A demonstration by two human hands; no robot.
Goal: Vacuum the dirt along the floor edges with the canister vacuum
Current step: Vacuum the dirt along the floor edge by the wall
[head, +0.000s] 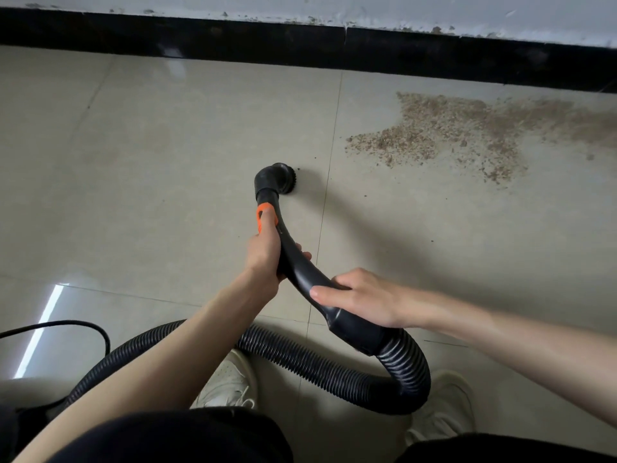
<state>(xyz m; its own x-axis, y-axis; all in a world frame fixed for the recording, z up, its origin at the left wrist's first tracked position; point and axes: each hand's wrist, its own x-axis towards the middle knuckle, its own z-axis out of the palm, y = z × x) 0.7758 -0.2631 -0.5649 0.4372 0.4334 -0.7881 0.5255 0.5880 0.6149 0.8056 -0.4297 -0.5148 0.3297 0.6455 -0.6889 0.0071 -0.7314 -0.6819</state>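
nozzle: round black brush head (283, 178) sits mid-frame, a bit above center, bristles facing right w/ their lower edge at the tile. it's well left of the mess, not in it
wand: curved black tube (297, 262) w/ an orange collar (265, 217) just below the nozzle, bends down-right toward center
left hand: left hand (265, 259) grips the wand right under the orange bit, fingers curled round it, tips poking out on the right side
right hand: right hand (359, 297) lower on the wand near the cuff, thumb lying along the tube, other fingers wrapped over the far side, close together
hose: ribbed black hose (300, 359) loops from the cuff thru lower center and off to lower left
dirt: brown crumbly dirt patch (467, 132) upper right, close to the black baseboard (200, 38) running across the top
floor: glossy beige tiles (150, 162), thin black cord (83, 325) lower left
feet: white sneakers (230, 382) at the bottom, hose passing over them
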